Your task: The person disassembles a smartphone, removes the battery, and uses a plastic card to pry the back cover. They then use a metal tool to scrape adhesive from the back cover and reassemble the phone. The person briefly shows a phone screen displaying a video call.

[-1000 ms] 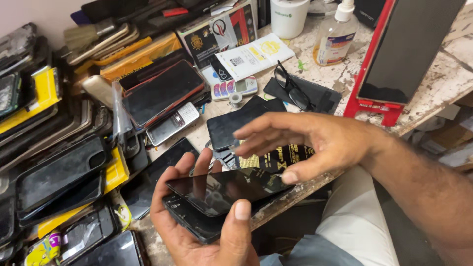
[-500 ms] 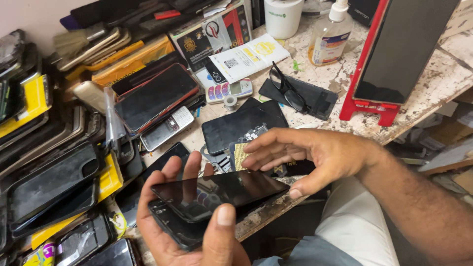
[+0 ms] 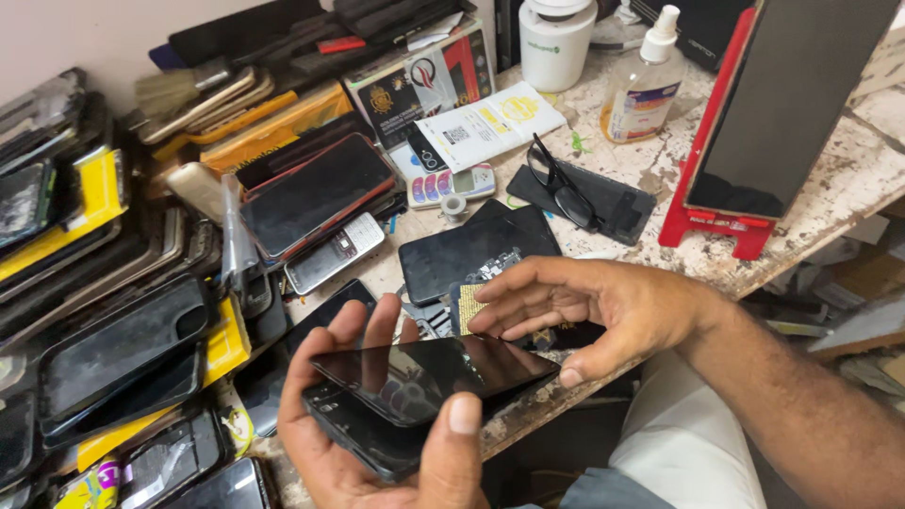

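My left hand [image 3: 377, 443] cradles a black phone [image 3: 363, 429] from below, its thumb resting on the front. A dark glossy screen panel [image 3: 429, 377] lies lifted at a slant over the phone body. My right hand [image 3: 603, 311] hovers at the panel's right end, fingers curled and spread, thumb tip touching the panel's edge. Both hands are at the near edge of a worn worktable [image 3: 839, 188].
Stacks of phones and phone cases [image 3: 123, 349] fill the left side. Behind the hands lie an opened phone with a bare circuit board [image 3: 485, 269], black glasses [image 3: 561, 184], a small keypad phone [image 3: 335, 253], a spray bottle [image 3: 646, 85] and a red stand holding a dark panel [image 3: 764, 141].
My right hand has drawn in towards the panel's right end and its fingers have curled. The phone and left hand sit slightly higher in view.
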Available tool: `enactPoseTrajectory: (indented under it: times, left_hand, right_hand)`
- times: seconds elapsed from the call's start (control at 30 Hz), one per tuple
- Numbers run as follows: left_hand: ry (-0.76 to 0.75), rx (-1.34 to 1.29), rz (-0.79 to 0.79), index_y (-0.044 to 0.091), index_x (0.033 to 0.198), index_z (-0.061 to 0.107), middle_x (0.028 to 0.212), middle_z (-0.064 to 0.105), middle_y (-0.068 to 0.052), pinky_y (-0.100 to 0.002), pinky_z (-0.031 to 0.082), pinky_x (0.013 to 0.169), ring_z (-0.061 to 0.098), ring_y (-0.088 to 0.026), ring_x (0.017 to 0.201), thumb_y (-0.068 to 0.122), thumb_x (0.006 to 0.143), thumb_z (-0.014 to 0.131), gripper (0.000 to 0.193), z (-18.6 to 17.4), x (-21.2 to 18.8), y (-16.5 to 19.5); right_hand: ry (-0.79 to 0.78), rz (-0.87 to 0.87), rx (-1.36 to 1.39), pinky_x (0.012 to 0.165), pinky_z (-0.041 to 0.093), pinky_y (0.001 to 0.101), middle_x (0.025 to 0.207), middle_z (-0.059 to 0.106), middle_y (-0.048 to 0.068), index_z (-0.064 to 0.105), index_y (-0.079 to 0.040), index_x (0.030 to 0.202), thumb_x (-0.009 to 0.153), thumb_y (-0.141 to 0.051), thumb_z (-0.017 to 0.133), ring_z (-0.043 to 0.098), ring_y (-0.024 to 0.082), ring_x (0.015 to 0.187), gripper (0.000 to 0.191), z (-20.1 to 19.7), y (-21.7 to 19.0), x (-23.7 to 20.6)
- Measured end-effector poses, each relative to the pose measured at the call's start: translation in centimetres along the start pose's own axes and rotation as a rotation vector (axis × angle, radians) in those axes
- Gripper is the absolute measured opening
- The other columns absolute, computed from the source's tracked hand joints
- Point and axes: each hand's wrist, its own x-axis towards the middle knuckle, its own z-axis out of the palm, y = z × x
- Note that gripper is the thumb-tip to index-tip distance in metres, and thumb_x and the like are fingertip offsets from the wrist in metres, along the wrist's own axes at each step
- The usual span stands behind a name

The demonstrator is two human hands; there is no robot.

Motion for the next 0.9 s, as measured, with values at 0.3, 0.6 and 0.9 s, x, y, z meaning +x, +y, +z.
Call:
enactPoseTrajectory:
  times: [0.3,0.6,0.9]
  left_hand:
    - [-0.079,0.126,0.051,0.000,0.150,0.029,0.152,0.046,-0.025,-0.051,0.044,0.124,0.055,-0.038,0.144,0.018,0.075,0.086,0.095,-0.3,-0.4,0.7]
    - [-0.065,0.096,0.047,0.001,0.151,0.028,0.155,0.045,-0.026,-0.052,0.038,0.128,0.051,-0.038,0.148,0.019,0.079,0.091,0.097,-0.4,-0.7,2.1]
    - [-0.021,-0.007,0.034,0.003,0.149,0.032,0.153,0.048,-0.022,-0.053,0.039,0.126,0.052,-0.037,0.145,0.004,0.076,0.080,0.087,-0.4,-0.1,2.0]
  right_hand:
    - [0.020,-0.023,0.023,0.129,0.036,0.0492,0.154,0.054,0.024,0.035,0.002,0.157,0.075,0.006,0.077,0.048,0.032,0.150,0.092,0.4,0.0,0.1]
    - [0.058,0.009,0.034,0.126,0.036,0.0491,0.151,0.057,0.025,0.036,0.003,0.155,0.070,0.007,0.077,0.050,0.033,0.148,0.095,1.5,-0.2,1.1]
    - [0.003,-0.035,0.066,0.126,0.035,0.0495,0.150,0.057,0.027,0.033,0.002,0.158,0.073,0.002,0.081,0.050,0.033,0.149,0.097,0.8,0.4,1.8]
